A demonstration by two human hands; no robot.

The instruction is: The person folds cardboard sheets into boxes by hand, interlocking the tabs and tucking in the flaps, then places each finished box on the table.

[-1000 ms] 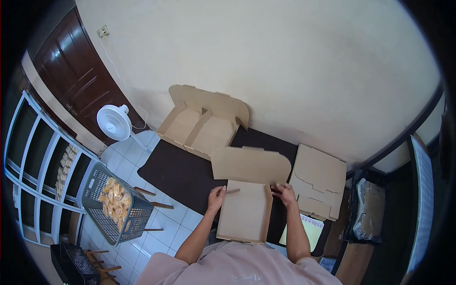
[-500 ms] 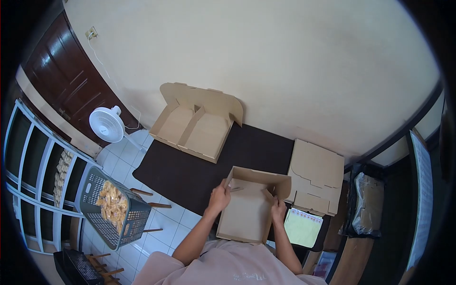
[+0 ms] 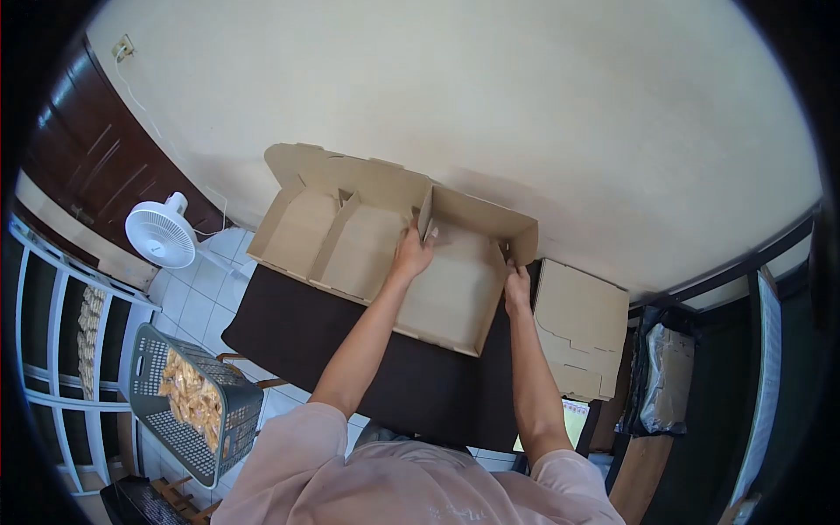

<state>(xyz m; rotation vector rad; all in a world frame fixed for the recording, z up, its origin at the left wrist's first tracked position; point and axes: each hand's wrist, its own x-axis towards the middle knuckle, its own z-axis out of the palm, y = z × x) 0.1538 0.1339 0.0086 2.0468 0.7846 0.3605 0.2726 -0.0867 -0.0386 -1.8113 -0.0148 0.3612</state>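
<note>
An open brown cardboard box (image 3: pixel 448 293) is in both my hands at the middle of the dark table. My left hand (image 3: pixel 414 251) is closed on its left wall near the back corner, the fingers partly hidden by the wall. On the right side, my right hand (image 3: pixel 517 284) grips the box wall beside a curved flap. Directly to the left, a second open cardboard box (image 3: pixel 319 236) with a divider and a raised lid stands against the wall, touching or almost touching the held box.
Flat folded cardboard boxes (image 3: pixel 577 324) are stacked on the right of the dark table (image 3: pixel 280 328). A pale green paper pad (image 3: pixel 575 420) lies in front of them. On the left are a grey basket (image 3: pixel 241 407) with packed snacks and a white fan (image 3: pixel 164 232).
Both my hands have carried the box away from my body toward the wall, up beside the other open box. My view has shifted slightly to the right.
</note>
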